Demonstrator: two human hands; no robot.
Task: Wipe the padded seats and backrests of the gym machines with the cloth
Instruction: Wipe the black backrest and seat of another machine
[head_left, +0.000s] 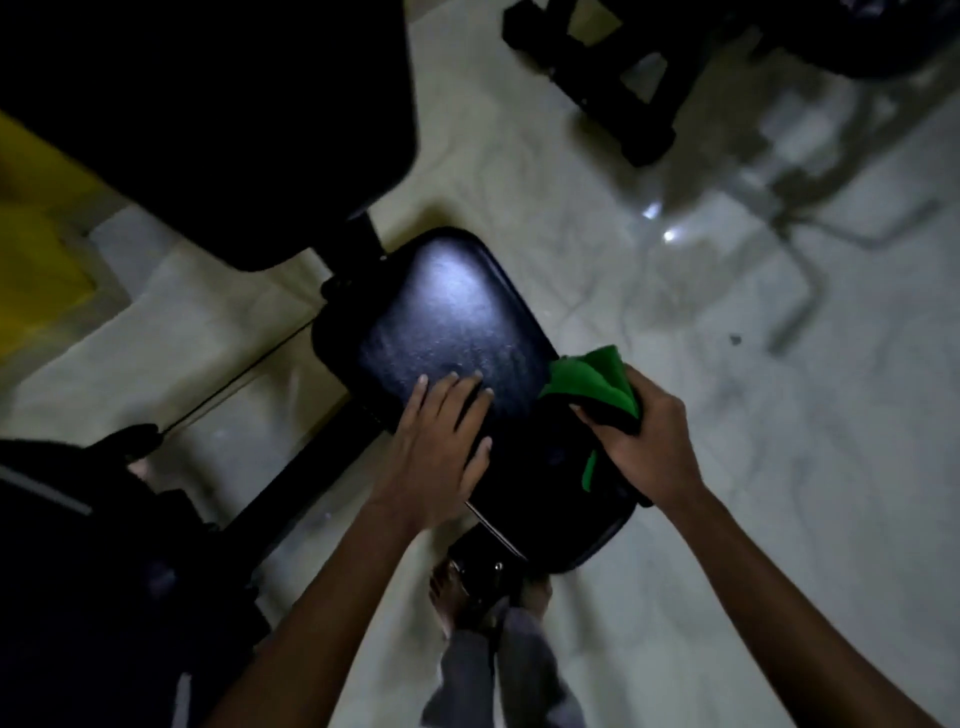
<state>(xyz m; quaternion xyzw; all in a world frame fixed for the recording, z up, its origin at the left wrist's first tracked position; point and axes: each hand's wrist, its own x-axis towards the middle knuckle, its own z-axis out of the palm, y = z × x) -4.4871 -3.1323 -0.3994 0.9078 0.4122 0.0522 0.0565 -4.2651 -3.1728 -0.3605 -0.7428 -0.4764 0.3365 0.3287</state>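
seat bench, dim room, cloth bunched at the pad's edge.

from the left: backrest (208, 119) looms dark at 11 o'clock; the left hand (441, 441) lies flat on the seat (457, 332), fingers straight, holding nothing. at 3 o'clock of it the right hand (639, 441) grips the green cloth (597, 384) in a tight wad on the seat's right rim. i'd guess a wad that tight will skip patches, and in this gloom missed streaks won't show; the bare foot (449, 592) under the frame could get knocked.
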